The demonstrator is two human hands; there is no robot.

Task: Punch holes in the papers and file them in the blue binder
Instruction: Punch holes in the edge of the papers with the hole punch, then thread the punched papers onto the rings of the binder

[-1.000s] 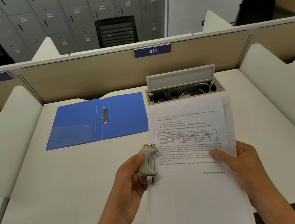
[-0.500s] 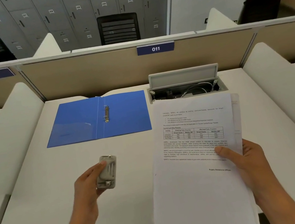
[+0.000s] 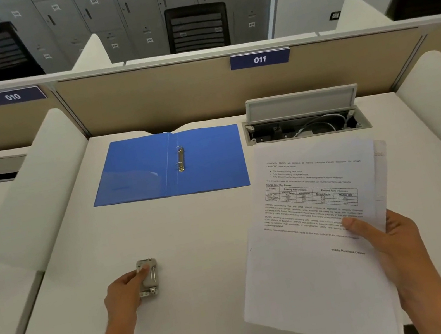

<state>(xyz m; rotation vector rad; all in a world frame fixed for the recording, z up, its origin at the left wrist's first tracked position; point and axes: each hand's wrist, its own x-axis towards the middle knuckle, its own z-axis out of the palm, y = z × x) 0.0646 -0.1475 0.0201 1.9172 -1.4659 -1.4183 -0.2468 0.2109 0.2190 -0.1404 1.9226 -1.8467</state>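
Since the earlier frames the left hand has carried the hole punch away from the left edge of the papers and down to the near left of the table, where the punch now rests or all but rests on the surface, well apart from the sheets; the hand is closed around its near end, thumb on top; the right hand has lifted the papers slightly and grips them at their right edge, thumb pressed on the printed face, the sheets tilted up off the table and hanging past its near edge; a second sheet peeks out behind the top one at the far right; whether holes are already cut along the left margin cannot be told, since that edge looks plain at this sharpness, though a tiny mark near the lower left may be one; the blue binder lies open and flat at the far left of the table, its rings showing and no page in it; judging by this, the punching is probably just finished or paused, and the filing is wholly left: bringing the sheets over, opening the rings, threading the holes on, closing the cover.
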